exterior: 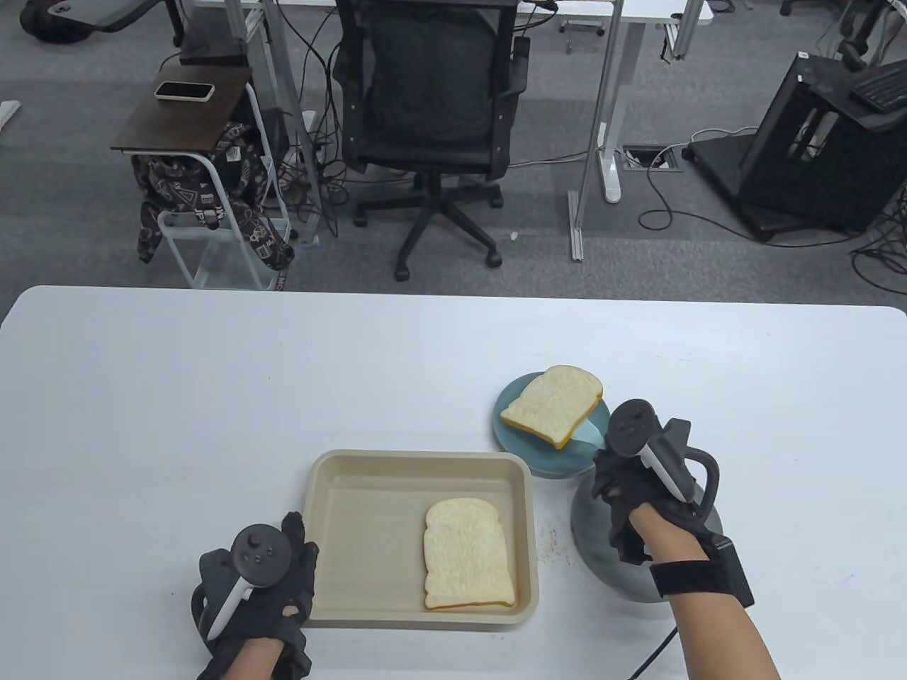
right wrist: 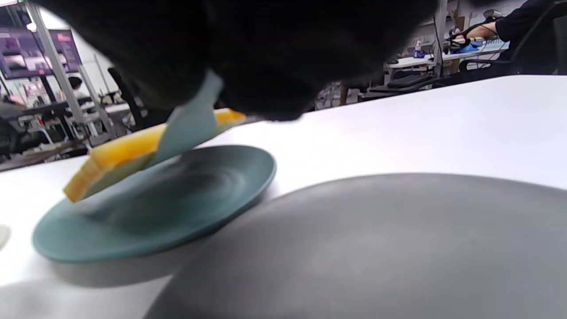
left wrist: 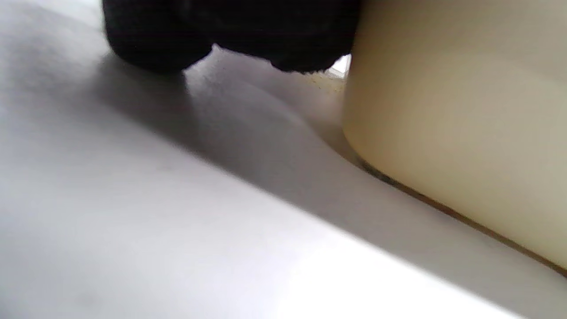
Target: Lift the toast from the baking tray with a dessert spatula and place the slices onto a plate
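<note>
A beige baking tray [exterior: 368,496] lies near the front edge with one toast slice [exterior: 468,556] in its right half. Behind it on the right is a teal plate [exterior: 542,462]. My right hand [exterior: 615,476] grips the handle of a pale blue dessert spatula [exterior: 588,429]. The blade carries a second toast slice [exterior: 554,405], tilted just above the plate. In the right wrist view this slice [right wrist: 117,155] lies on the spatula [right wrist: 190,128], clear of the plate [right wrist: 177,212]. My left hand [exterior: 283,567] rests on the table at the tray's left near corner, its fingers [left wrist: 283,44] beside the tray wall [left wrist: 456,133].
A round grey domed object [exterior: 613,567] sits under my right wrist, right of the tray, and fills the foreground of the right wrist view [right wrist: 376,248]. Crumbs [exterior: 553,545] speckle the table between it and the tray. An office chair [exterior: 432,106] stands beyond the table's far edge.
</note>
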A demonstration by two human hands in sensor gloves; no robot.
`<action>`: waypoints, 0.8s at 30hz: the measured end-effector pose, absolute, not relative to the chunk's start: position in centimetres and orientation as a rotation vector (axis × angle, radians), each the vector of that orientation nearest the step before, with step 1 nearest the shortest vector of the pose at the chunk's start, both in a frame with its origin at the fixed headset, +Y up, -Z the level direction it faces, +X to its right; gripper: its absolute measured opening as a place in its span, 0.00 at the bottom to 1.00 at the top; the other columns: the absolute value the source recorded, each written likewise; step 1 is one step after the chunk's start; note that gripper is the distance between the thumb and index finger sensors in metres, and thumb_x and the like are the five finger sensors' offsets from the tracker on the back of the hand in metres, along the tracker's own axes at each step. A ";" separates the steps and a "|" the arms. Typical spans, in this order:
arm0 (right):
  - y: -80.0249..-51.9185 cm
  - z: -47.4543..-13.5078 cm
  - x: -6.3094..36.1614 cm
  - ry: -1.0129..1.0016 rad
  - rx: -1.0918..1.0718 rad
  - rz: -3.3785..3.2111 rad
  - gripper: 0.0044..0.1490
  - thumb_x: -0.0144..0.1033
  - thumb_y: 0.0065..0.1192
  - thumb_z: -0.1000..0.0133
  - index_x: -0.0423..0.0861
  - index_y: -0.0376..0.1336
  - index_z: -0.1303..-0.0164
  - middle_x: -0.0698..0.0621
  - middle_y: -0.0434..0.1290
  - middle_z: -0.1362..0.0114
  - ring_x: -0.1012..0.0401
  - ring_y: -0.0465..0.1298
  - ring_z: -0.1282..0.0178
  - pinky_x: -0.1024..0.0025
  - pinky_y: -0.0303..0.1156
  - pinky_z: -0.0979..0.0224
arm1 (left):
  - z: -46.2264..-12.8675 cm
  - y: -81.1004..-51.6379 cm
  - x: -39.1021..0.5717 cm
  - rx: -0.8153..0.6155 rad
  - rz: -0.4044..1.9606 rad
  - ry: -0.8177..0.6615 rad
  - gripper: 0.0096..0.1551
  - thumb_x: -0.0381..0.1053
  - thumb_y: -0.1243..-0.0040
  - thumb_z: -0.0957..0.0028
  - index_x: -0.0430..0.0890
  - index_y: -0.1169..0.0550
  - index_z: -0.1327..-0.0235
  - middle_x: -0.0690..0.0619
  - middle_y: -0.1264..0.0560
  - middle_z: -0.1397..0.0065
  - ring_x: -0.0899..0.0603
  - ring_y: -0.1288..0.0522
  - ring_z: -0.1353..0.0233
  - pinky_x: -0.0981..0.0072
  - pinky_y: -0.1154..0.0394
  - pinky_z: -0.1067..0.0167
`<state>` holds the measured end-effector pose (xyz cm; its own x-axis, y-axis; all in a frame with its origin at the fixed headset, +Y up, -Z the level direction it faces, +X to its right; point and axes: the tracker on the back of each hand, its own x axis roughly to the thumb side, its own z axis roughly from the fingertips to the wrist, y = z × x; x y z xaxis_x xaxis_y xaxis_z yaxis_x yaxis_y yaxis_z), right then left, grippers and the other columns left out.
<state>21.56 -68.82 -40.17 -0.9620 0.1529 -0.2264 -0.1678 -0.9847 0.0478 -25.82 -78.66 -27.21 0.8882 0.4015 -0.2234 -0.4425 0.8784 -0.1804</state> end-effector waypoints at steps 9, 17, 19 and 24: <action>-66.7 -41.8 19.8 0.277 -0.387 3.124 0.32 0.45 0.68 0.53 0.45 0.72 0.40 0.46 0.83 0.61 0.63 0.79 0.85 0.71 0.80 0.92 | -27.0 -78.1 -25.7 -0.230 0.448 0.176 0.37 0.59 0.52 0.37 0.44 0.41 0.19 0.57 0.19 0.59 0.51 0.20 0.72 0.53 0.19 0.54; -65.2 -42.7 18.5 0.401 -0.429 3.221 0.33 0.45 0.68 0.53 0.45 0.71 0.39 0.45 0.83 0.60 0.62 0.80 0.84 0.69 0.80 0.90 | -26.9 -78.0 -25.7 -0.230 0.446 0.177 0.37 0.59 0.52 0.37 0.44 0.41 0.19 0.57 0.19 0.59 0.51 0.20 0.72 0.53 0.19 0.54; -64.9 -42.8 18.2 0.422 -0.436 3.252 0.33 0.45 0.69 0.53 0.45 0.71 0.39 0.45 0.83 0.60 0.61 0.80 0.84 0.69 0.80 0.90 | -26.9 -78.0 -25.7 -0.229 0.446 0.177 0.37 0.59 0.52 0.37 0.44 0.41 0.19 0.57 0.19 0.59 0.51 0.20 0.72 0.53 0.19 0.54; -64.0 -42.9 17.5 0.461 -0.458 3.349 0.33 0.46 0.68 0.53 0.46 0.70 0.38 0.45 0.83 0.59 0.61 0.80 0.83 0.68 0.80 0.89 | -26.9 -78.0 -25.7 -0.227 0.444 0.179 0.37 0.59 0.52 0.37 0.44 0.41 0.19 0.57 0.19 0.59 0.51 0.20 0.72 0.53 0.19 0.54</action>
<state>17.49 -64.02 -42.89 -0.9284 -0.2974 -0.2226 0.2262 -0.9279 0.2963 -25.66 -77.95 -26.88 0.8881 0.4034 -0.2203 -0.4431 0.8788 -0.1773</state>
